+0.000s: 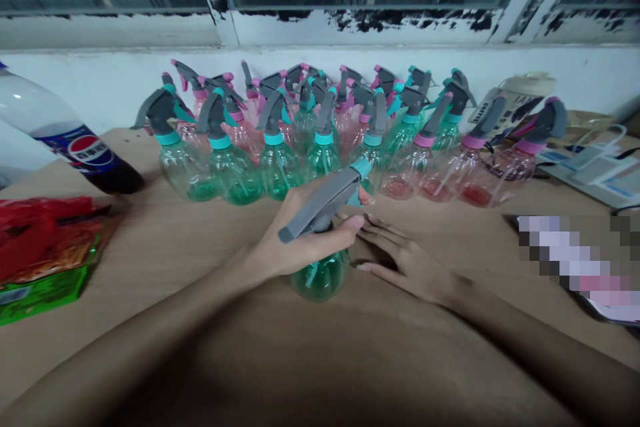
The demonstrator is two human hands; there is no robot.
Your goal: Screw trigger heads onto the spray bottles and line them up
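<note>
Pointing away and rightward: nozzle | green spray bottle near-upright | left hand gripping it | right hand splayed

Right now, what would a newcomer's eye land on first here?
Green and pink spray bottles massed along the back of the table catch the eye first. Just in front, at center, the left hand holds another green spray bottle, the right hand beside it. At far left is a Pepsi bottle.

A round, see-through green plastic spray bottle stands nearly upright on the brown table. Its long grey top is on, and the blue-green nose points away and to the right.
</note>
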